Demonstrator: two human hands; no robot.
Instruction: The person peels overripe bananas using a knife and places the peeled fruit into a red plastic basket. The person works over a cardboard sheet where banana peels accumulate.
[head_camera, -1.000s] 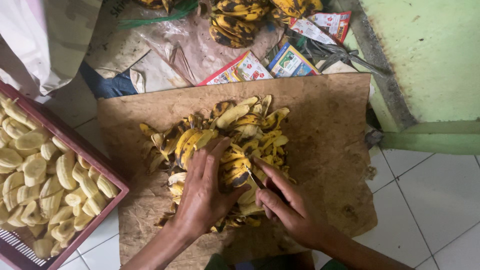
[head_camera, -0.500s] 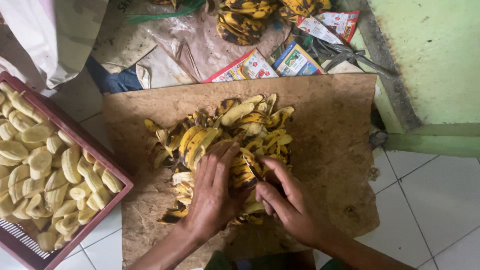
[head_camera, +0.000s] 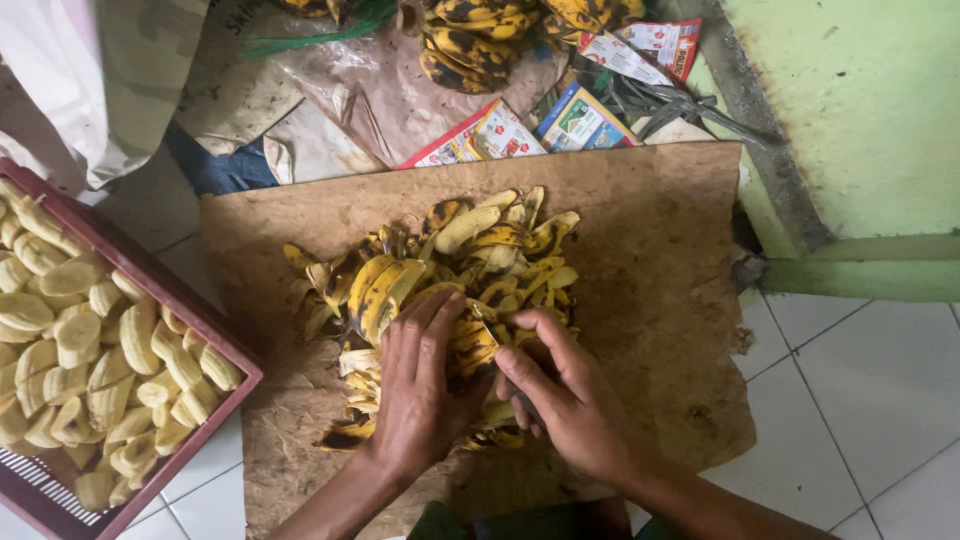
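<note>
Both hands sit on the banana peel pile (head_camera: 440, 290) in the middle of the brown board (head_camera: 650, 260). Left hand (head_camera: 420, 385) lies flat, fingers pressed together on a banana (head_camera: 470, 345); right hand (head_camera: 565, 400) pinches its end. Peeled bananas fill the red crate (head_camera: 215, 335) at left.

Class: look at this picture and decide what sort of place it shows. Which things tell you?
Probably an informal food-preparation spot on a tiled floor: a pile of banana peels lies on a brown paper sheet, and a red crate holds peeled bananas.
</note>
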